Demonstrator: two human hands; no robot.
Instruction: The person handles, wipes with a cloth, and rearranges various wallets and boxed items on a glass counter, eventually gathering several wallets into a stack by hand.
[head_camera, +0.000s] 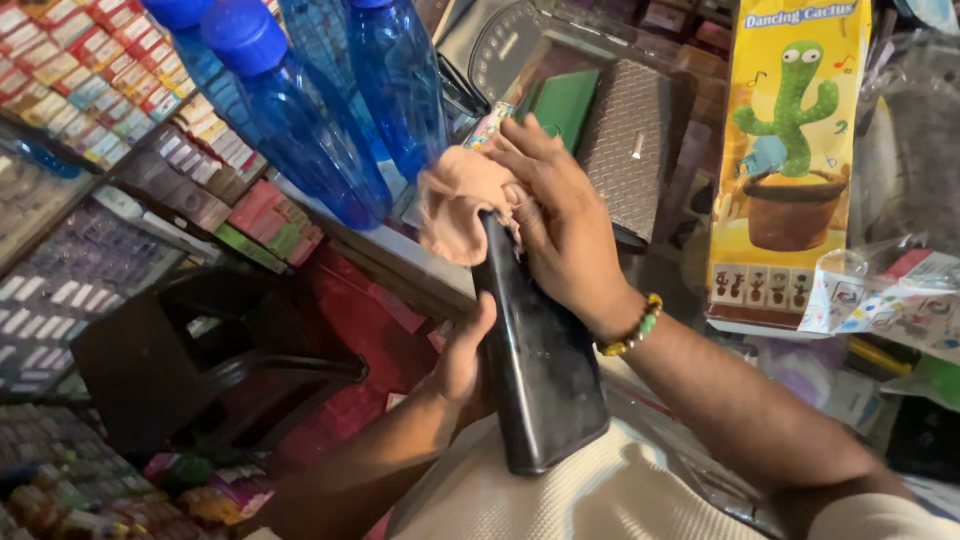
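- Two hands work on one thing: a black phone (540, 350), held tilted over the person's lap, in front of a shop table (420, 262) full of goods.
- The left hand (462, 362) grips the phone from its left edge and from below; the thumb lies on the edge, and the other fingers are hidden behind the phone.
- The right hand (565, 225) is closed on a crumpled pink cloth (462, 205) and presses it on the upper end of the phone.
- On the right wrist there is a bead bracelet (632, 330), yellow and green.
- The dark face of the phone shows dust and smears on its middle and lower part, so the wiping seems to be in its early or middle part, with only the top end covered by the cloth.
- The next move calls, as it seems, for sliding the cloth down along the face with even pressure, while the left hand keeps the phone steady, because the grip is only on one edge.
- Behind the hands stand blue plastic bottles (330, 110), and at the right a yellow toy box (790, 160) with a cactus picture.
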